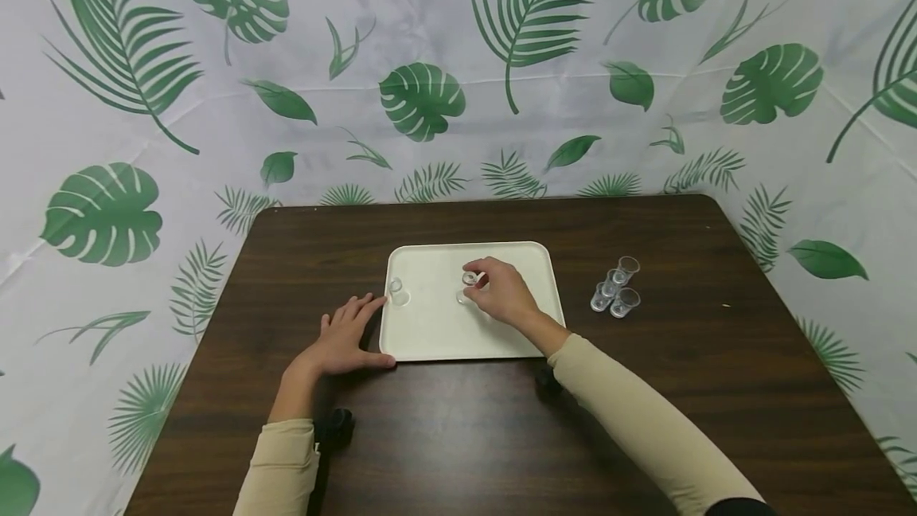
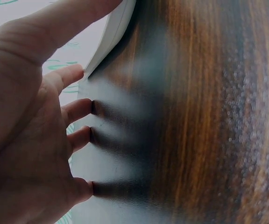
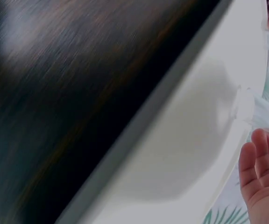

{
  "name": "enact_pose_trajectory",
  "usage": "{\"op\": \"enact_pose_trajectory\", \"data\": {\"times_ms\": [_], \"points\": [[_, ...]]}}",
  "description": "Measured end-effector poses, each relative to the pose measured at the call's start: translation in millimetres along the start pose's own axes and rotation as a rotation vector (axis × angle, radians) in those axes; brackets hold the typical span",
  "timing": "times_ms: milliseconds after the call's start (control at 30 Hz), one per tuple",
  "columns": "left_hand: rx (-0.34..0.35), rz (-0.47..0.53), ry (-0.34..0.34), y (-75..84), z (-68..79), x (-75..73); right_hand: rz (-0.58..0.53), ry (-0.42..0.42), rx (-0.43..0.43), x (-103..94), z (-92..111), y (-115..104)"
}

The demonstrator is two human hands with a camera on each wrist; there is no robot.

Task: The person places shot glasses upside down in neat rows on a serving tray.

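Observation:
My right hand is over the middle of the white tray, pinching a small clear cup by its narrow end. In the right wrist view, the wide end of that cup points at the tray surface; I cannot tell if it touches. A second clear cup sits near the tray's left edge, apparently rim down. My left hand rests at the tray's left side with fingers spread. Its thumb is at the front left corner and its index fingertip at the left edge; other fingertips meet the table in the left wrist view.
On the dark wooden table, right of the tray, several clear cups stand close together. A white cloth with green leaves hangs behind the table and along its sides.

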State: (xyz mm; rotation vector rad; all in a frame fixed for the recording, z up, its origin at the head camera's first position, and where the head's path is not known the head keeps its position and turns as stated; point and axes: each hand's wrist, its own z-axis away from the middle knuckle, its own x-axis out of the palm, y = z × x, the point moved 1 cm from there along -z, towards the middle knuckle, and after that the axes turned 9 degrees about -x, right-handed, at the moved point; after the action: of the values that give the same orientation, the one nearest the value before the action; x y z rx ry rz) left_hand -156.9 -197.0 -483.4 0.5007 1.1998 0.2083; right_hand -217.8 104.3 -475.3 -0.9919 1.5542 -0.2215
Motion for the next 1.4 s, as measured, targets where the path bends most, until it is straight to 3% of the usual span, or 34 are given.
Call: {"op": "enact_pose_trajectory", "data": {"times_ms": [267, 633, 1033, 1400], "points": [[-0.008, -0.010, -0.002, 1.2, -1.0, 0.0, 0.044, -0.066, 0.001, 24.4, -9, -20], [-0.010, -0.025, 0.006, 1.2, -2.6, 0.1, 0.055, -0.035, -0.023, 50.0, -23, -38], [-0.010, -0.005, -0.002, 0.9, -1.2, 2.4, 0.033, -0.051, -0.045, 61.2, -26, -47], [-0.010, 0.005, -0.003, 1.7, -1.8, 1.7, 0.034, -0.085, -0.034, 59.6, -28, -48]]}}
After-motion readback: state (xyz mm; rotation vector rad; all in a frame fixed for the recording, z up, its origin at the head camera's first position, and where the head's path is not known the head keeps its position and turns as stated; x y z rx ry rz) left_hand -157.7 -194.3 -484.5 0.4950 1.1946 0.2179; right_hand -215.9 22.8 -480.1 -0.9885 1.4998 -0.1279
